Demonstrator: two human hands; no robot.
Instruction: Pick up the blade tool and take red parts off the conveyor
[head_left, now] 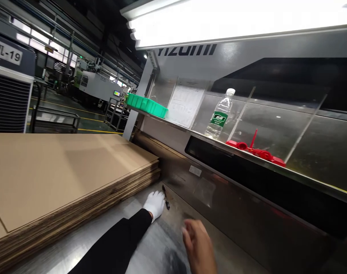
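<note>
The right hand is blurred, its fingers curled; whether they grip anything, I cannot tell. The bin's inside is hidden; the bottle stands capped. The pen lies on the worktop beside the left hand (gloved), fingers bunched, grip unclear.

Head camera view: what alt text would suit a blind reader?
A white-gloved left hand is beside a black pen-like object on a metal tabletop, the bare right hand nearby. Stacked cardboard is at left; a shelf above holds a green tray, bottle and red parts.
</note>
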